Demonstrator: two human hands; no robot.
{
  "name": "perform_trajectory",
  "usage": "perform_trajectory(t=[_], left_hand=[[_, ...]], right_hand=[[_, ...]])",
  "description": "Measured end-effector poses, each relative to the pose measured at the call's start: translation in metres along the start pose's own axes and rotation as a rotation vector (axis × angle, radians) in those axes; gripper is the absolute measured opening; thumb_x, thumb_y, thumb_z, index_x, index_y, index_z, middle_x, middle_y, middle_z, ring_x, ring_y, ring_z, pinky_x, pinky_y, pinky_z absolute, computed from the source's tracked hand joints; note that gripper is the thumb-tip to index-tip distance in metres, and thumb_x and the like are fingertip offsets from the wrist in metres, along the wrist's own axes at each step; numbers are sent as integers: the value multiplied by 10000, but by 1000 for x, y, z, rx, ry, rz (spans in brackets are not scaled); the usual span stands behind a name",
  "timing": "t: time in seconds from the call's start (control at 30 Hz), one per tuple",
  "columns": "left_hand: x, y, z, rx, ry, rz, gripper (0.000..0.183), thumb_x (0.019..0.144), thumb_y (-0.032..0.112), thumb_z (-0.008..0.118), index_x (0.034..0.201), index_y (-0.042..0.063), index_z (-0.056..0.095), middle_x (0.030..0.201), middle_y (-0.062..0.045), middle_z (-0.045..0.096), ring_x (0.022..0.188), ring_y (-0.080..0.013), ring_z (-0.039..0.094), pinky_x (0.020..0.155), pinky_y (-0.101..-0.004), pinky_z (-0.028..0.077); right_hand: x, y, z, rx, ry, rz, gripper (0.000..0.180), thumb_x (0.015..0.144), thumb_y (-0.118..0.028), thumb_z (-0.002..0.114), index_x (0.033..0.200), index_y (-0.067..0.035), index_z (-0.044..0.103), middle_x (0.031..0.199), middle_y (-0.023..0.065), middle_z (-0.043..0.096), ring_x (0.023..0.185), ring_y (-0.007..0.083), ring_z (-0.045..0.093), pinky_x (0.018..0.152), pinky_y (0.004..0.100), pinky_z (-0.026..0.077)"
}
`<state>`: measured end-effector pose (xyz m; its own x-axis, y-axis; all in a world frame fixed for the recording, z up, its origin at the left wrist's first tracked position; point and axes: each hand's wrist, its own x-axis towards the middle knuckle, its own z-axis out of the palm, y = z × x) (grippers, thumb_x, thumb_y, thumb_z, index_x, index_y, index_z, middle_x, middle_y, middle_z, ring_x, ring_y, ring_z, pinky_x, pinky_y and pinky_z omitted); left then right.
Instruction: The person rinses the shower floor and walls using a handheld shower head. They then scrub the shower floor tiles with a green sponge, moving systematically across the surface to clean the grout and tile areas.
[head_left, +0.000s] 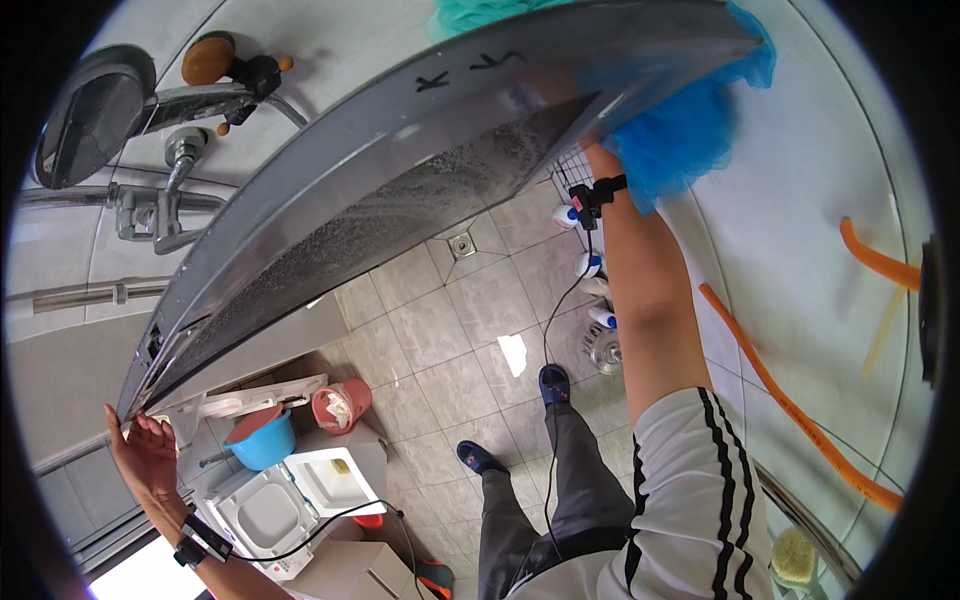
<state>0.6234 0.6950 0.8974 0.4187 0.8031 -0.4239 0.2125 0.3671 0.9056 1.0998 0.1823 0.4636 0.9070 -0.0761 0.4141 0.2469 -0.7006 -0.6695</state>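
Observation:
A large grey-framed panel (322, 176), apparently a window sash or screen, slants across the upper view. Its dark inner surface (360, 225) looks speckled, and hand-drawn marks show on the frame. My left hand (150, 454) grips the panel's lower left corner, thumb along the outer edge and fingers curled. At the panel's right end is my right hand (595, 154); only a part near the wrist shows and the frame hides the fingers. A blue mesh bath pouf (675, 139) sits right beside that wrist, partly behind the panel. Both wrists wear cabled black straps.
A shower head (97, 112) and metal wall fittings (176, 195) stand at upper left. Below are a blue basin (262, 442), a pink bin (352, 405) and a toilet (266, 517). Several bottles (589, 264) line the right wall. An orange hose (795, 409) runs beside my right arm.

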Motion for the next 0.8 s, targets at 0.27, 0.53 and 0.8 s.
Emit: perform_trajectory(t=[0.27, 0.53, 0.8], left_hand=[[22, -8, -29, -38, 16, -49, 470, 968, 545, 714, 833, 95, 702, 781, -6, 725, 727, -146, 696, 743, -321, 572], [52, -49, -69, -56, -65, -194, 530, 999, 564, 657, 980, 36, 692, 865, -80, 766, 786, -194, 728, 731, -338, 602], [78, -153, -126, -230, -115, -413, 542, 1055, 504, 581, 1220, -13, 594, 1057, -226, 749, 927, -317, 772, 773, -401, 666]], right_hand=[[-31, -30, -15, 134, -165, 250, 362, 854, -126, 805, 1173, 22, 719, 1103, 146, 747, 984, 290, 710, 884, 440, 557], [-212, -83, -110, 593, -254, 936, 319, 765, -35, 853, 1052, 58, 749, 934, 90, 746, 758, 208, 710, 649, 377, 575], [-297, -154, -178, 719, -345, 1223, 354, 831, 15, 800, 1168, 10, 690, 1048, 99, 719, 909, 263, 714, 790, 444, 589]])
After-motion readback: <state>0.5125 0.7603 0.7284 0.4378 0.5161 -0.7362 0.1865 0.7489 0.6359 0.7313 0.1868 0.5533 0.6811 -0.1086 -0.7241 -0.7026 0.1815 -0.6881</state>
